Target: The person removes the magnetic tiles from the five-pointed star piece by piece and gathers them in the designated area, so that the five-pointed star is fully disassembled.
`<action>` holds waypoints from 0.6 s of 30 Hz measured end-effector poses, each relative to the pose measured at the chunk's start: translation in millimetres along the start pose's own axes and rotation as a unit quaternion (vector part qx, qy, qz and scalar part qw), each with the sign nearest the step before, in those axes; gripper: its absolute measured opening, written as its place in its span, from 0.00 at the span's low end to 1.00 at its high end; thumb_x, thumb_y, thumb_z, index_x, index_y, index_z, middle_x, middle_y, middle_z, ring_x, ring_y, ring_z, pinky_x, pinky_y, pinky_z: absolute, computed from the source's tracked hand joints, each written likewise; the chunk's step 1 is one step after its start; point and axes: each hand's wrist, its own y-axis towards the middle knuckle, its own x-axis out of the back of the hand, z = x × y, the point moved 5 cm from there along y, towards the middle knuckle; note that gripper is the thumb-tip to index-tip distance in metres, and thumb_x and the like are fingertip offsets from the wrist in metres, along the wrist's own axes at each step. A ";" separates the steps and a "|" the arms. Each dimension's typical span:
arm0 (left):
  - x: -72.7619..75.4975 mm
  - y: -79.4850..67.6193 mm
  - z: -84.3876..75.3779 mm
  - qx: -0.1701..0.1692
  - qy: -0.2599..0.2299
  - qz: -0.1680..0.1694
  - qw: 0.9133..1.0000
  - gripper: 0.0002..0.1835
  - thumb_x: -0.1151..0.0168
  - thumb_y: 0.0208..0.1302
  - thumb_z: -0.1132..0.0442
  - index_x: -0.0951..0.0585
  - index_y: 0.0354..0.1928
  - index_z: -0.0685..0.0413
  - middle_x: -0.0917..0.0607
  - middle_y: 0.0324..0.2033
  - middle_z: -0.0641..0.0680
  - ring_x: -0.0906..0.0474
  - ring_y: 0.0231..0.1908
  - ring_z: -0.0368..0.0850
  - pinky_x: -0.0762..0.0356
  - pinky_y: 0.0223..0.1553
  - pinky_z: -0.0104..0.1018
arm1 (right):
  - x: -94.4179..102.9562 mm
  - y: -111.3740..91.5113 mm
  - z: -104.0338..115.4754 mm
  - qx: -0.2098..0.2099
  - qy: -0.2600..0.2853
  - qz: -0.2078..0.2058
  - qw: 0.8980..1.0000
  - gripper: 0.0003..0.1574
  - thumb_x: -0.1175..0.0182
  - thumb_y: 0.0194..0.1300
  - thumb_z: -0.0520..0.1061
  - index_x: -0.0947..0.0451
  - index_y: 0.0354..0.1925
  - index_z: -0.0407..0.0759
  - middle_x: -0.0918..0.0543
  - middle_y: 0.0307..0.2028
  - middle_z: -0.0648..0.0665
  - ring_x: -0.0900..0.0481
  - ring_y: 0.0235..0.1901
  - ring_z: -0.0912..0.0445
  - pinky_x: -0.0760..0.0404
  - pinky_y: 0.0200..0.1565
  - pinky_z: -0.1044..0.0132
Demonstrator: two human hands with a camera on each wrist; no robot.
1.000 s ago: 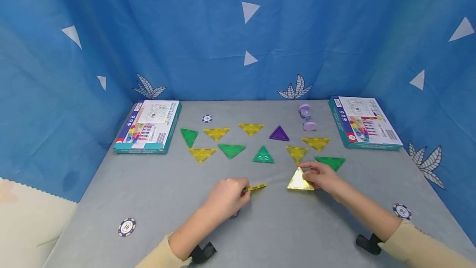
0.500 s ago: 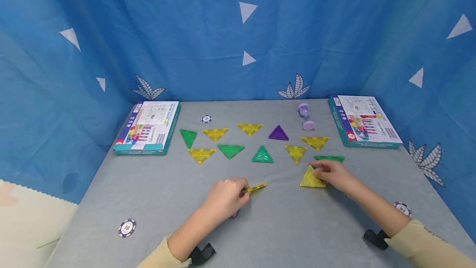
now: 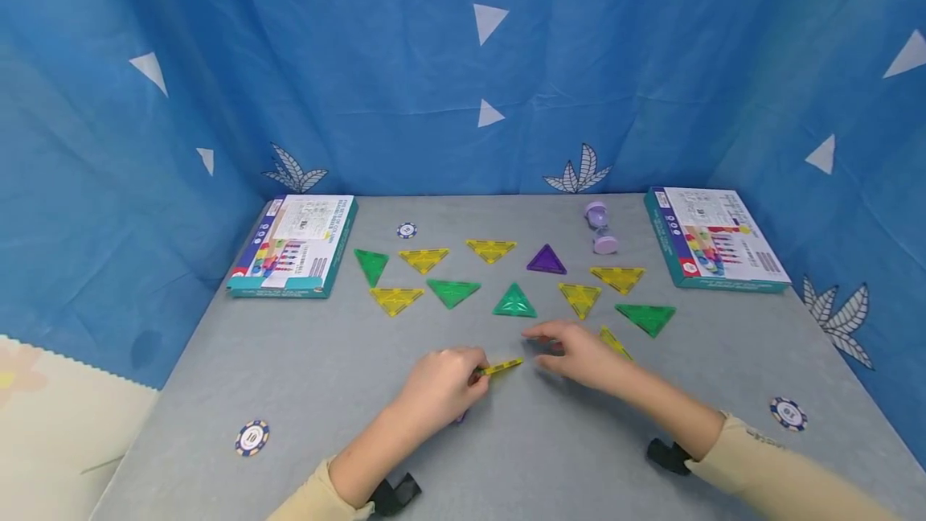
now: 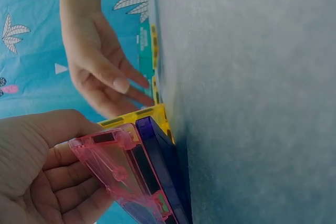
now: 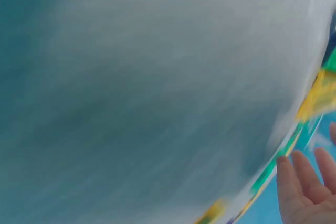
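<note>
My left hand (image 3: pixel 443 386) grips a cluster of magnetic tiles low over the grey table. In the left wrist view the cluster shows a pink tile (image 4: pixel 119 174), a dark purple tile (image 4: pixel 164 163) beside it and a yellow tile (image 4: pixel 152 113) behind. From the head, mostly the yellow edge sticks out past my fingers. My right hand (image 3: pixel 575 354) reaches toward that edge with loosely bent fingers and holds nothing. Past its wrist lies a yellow triangle tile (image 3: pixel 613 342), partly hidden by the forearm. Motion blurs the right wrist view.
Several triangle tiles are spread farther back, among them a green one (image 3: pixel 515 301) and a purple one (image 3: pixel 546 260). A lilac sand timer (image 3: pixel 600 228) lies behind them. Boxes stand at the left (image 3: pixel 292 246) and right (image 3: pixel 716 238). Poker chips (image 3: pixel 251 438) dot the table.
My right hand has set the yellow triangle down on the right and let go of it, then swung left toward the cluster. My left hand has stayed in place.
</note>
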 end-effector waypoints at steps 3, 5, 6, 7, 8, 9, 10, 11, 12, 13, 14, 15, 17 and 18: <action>0.1 -1.1 -1.2 -0.003 -0.005 0.007 1.000 0.01 0.36 0.58 0.60 0.19 0.30 0.48 0.24 0.20 0.41 0.35 0.17 0.29 0.35 0.19 0.25 | -20.3 7.9 15.7 0.044 -0.019 0.032 0.998 0.20 0.36 0.59 0.39 0.22 0.51 0.41 0.20 0.48 0.46 0.23 0.48 0.51 0.24 0.48 0.55; 0.1 -2.1 -2.3 -0.009 -0.008 0.010 1.000 0.02 0.36 0.59 0.61 0.19 0.30 0.47 0.25 0.20 0.41 0.36 0.17 0.29 0.36 0.19 0.24 | -29.6 10.1 22.7 0.066 -0.038 0.040 0.996 0.16 0.36 0.58 0.39 0.21 0.47 0.44 0.18 0.43 0.50 0.21 0.44 0.55 0.23 0.45 0.60; 0.2 -2.9 -2.9 -0.013 -0.009 0.011 1.000 0.02 0.37 0.59 0.61 0.19 0.30 0.48 0.25 0.21 0.41 0.36 0.17 0.29 0.36 0.19 0.24 | -32.8 10.3 25.4 0.076 -0.047 0.040 0.995 0.14 0.36 0.58 0.39 0.20 0.44 0.45 0.18 0.41 0.51 0.21 0.42 0.57 0.23 0.43 0.62; 0.3 -3.8 -3.5 -0.016 -0.009 0.011 1.000 0.02 0.37 0.59 0.61 0.19 0.30 0.48 0.24 0.21 0.41 0.36 0.17 0.29 0.36 0.19 0.23 | -35.5 10.3 27.6 0.083 -0.057 0.038 0.994 0.12 0.35 0.57 0.38 0.19 0.42 0.46 0.18 0.38 0.52 0.21 0.39 0.58 0.22 0.41 0.64; 0.7 -5.0 -4.0 -0.018 -0.008 0.010 1.000 0.02 0.37 0.59 0.61 0.19 0.30 0.48 0.23 0.21 0.41 0.35 0.18 0.29 0.35 0.20 0.23 | -37.4 9.9 29.7 0.090 -0.068 0.034 0.993 0.10 0.35 0.57 0.38 0.19 0.39 0.47 0.18 0.36 0.54 0.21 0.37 0.60 0.22 0.39 0.65; 1.2 -6.3 -4.3 -0.018 -0.007 0.006 1.000 0.01 0.36 0.58 0.61 0.19 0.30 0.48 0.23 0.22 0.41 0.35 0.18 0.29 0.35 0.20 0.23 | -39.0 9.5 31.2 0.097 -0.081 0.029 0.992 0.10 0.35 0.56 0.38 0.19 0.38 0.48 0.19 0.34 0.55 0.21 0.35 0.61 0.23 0.38 0.67; 2.1 -7.9 -4.4 -0.015 -0.002 0.001 1.000 0.02 0.35 0.57 0.61 0.18 0.30 0.49 0.23 0.22 0.41 0.34 0.19 0.29 0.34 0.21 0.23 | -40.0 8.8 32.5 0.102 -0.092 0.023 0.990 0.09 0.34 0.55 0.38 0.19 0.36 0.49 0.19 0.33 0.55 0.22 0.34 0.63 0.23 0.37 0.68; 3.1 -9.9 -4.4 -0.009 0.005 -0.003 1.000 0.02 0.34 0.56 0.61 0.19 0.29 0.49 0.23 0.22 0.41 0.34 0.19 0.29 0.34 0.21 0.23 | -40.8 8.2 34.0 0.108 -0.097 0.019 0.989 0.09 0.34 0.54 0.38 0.18 0.35 0.48 0.19 0.32 0.55 0.22 0.32 0.63 0.23 0.35 0.69; 4.3 -12.2 -4.2 -0.001 0.014 -0.008 1.000 0.03 0.33 0.55 0.61 0.19 0.28 0.49 0.23 0.21 0.41 0.34 0.19 0.30 0.34 0.20 0.24 | -41.8 7.4 35.4 0.113 -0.100 0.016 0.988 0.08 0.33 0.54 0.37 0.18 0.34 0.48 0.18 0.31 0.55 0.22 0.31 0.64 0.23 0.34 0.69; 5.5 -14.6 -4.0 0.006 0.024 -0.013 1.000 0.04 0.33 0.54 0.62 0.20 0.26 0.48 0.23 0.20 0.41 0.33 0.19 0.30 0.34 0.20 0.24 | -42.6 6.8 36.7 0.118 -0.103 0.015 0.988 0.08 0.33 0.54 0.38 0.18 0.33 0.49 0.18 0.31 0.55 0.23 0.31 0.65 0.23 0.33 0.70; 6.9 -17.0 -3.9 0.013 0.034 -0.018 0.999 0.05 0.32 0.53 0.62 0.20 0.25 0.48 0.24 0.19 0.41 0.33 0.18 0.31 0.33 0.20 0.25 | -43.0 6.1 38.2 0.124 -0.104 0.014 0.987 0.07 0.33 0.54 0.38 0.18 0.33 0.48 0.18 0.30 0.55 0.23 0.30 0.65 0.23 0.33 0.70; 8.2 -19.3 -3.8 0.018 0.045 -0.023 0.999 0.06 0.32 0.52 0.63 0.21 0.24 0.48 0.25 0.19 0.42 0.32 0.18 0.31 0.33 0.19 0.25 | -43.2 5.6 39.7 0.131 -0.105 0.011 0.986 0.07 0.33 0.54 0.38 0.18 0.32 0.48 0.18 0.30 0.55 0.23 0.30 0.65 0.23 0.33 0.70; 10.7 -22.9 -3.9 0.022 0.062 -0.029 0.997 0.08 0.32 0.51 0.64 0.22 0.23 0.48 0.25 0.18 0.42 0.30 0.19 0.33 0.32 0.19 0.26 | -42.3 4.4 42.5 0.142 -0.103 0.004 0.984 0.06 0.33 0.54 0.38 0.18 0.32 0.48 0.17 0.30 0.54 0.22 0.30 0.65 0.23 0.32 0.70; 11.7 -24.2 -4.0 0.022 0.066 -0.031 0.997 0.08 0.32 0.51 0.65 0.23 0.23 0.48 0.25 0.18 0.42 0.29 0.19 0.33 0.31 0.19 0.27 | -41.1 3.7 43.6 0.147 -0.102 -0.001 0.984 0.06 0.33 0.55 0.38 0.18 0.32 0.47 0.17 0.30 0.54 0.22 0.30 0.64 0.23 0.33 0.70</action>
